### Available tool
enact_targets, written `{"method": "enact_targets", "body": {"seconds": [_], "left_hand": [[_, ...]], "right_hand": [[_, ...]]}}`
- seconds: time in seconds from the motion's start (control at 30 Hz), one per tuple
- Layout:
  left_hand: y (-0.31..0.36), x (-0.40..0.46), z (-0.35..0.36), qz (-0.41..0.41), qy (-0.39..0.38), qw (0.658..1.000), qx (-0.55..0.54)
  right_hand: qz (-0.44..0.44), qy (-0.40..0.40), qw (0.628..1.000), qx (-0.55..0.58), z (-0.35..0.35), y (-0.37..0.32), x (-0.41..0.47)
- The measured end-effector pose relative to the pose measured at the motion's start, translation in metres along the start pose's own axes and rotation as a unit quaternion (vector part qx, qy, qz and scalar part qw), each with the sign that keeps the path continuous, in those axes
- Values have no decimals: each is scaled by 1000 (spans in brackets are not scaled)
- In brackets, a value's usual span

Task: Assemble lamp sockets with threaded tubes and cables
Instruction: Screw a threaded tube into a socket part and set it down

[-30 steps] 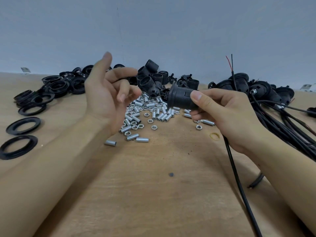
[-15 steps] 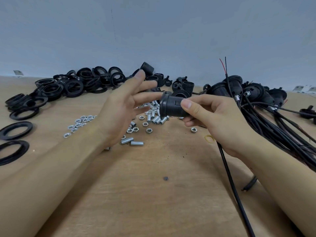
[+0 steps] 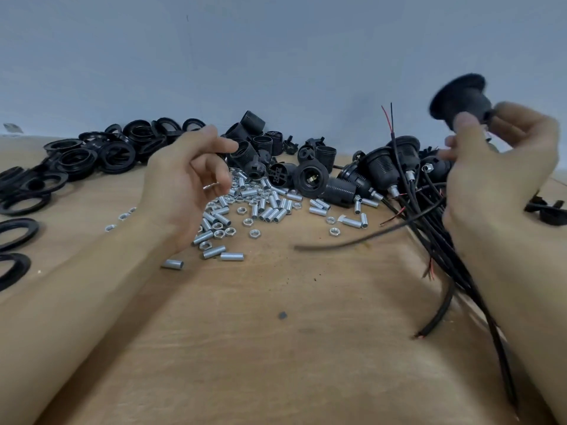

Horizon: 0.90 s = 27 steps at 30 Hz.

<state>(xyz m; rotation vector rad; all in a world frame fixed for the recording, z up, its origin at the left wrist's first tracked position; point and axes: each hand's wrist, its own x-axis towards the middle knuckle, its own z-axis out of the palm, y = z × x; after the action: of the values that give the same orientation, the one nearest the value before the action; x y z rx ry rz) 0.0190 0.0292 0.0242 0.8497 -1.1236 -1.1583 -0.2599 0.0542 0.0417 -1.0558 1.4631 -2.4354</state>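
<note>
My right hand (image 3: 497, 179) grips a black lamp socket (image 3: 458, 98) by its narrow end, raised high at the right and blurred by motion. A black cable (image 3: 352, 240) trails from that side across the wooden table (image 3: 276, 348). My left hand (image 3: 187, 188) hovers over the pile of silver threaded tubes and nuts (image 3: 260, 207), fingers curled, with a small silver part that looks like a nut (image 3: 210, 186) pinched at the fingertips. Loose black socket bodies (image 3: 310, 177) lie behind the pile.
Black rings (image 3: 101, 154) are heaped at the back left, with more along the left edge (image 3: 15, 231). Assembled sockets with cables (image 3: 395, 167) pile up at the right, and their black cables (image 3: 441, 271) run toward me. A grey wall stands behind the table.
My right hand has swung the socket from the table's middle up to the far right, the cable whipping after it. My left hand left the socket, dropped over the tube pile and curled its fingers.
</note>
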Motion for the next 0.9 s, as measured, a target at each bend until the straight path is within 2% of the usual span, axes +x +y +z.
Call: {"method": "enact_targets", "body": {"seconds": [0.07, 0.13, 0.2, 0.27, 0.33, 0.37, 0.4, 0.57, 0.73, 0.83, 0.9], "left_hand": [[-2, 2, -1, -4, 4, 1000, 29], [-6, 3, -2, 4, -1, 996, 87], [-12, 3, -4, 45, -2, 976, 212], [-18, 1, -7, 97, -24, 929, 357], [-21, -2, -9, 124, -66, 858, 494], [-22, -3, -9, 125, -88, 828, 540], [-22, -3, -10, 115, -107, 812, 562], [-21, -1, -12, 98, -134, 792, 588], [-21, 0, -13, 103, -133, 792, 587], [-22, 2, -15, 104, -134, 793, 586], [-24, 3, -15, 102, -135, 791, 588]], "right_hand": [[18, 1, 994, -107, -7, 13, 15], [63, -77, 970, -221, -10, 28, 20], [67, -135, 948, -281, -10, 33, 16], [25, -164, 930, -327, -9, 29, 11], [-18, -181, 916, -357, -7, 24, 6], [-37, -188, 912, -363, -6, 22, 3], [-52, -195, 909, -364, -5, 21, 0], [-73, -207, 904, -368, -2, 17, -8], [-44, -218, 899, -376, -4, 17, -7], [-79, -216, 900, -370, -3, 13, -11], [-86, -233, 912, -327, 1, 9, -17]]}}
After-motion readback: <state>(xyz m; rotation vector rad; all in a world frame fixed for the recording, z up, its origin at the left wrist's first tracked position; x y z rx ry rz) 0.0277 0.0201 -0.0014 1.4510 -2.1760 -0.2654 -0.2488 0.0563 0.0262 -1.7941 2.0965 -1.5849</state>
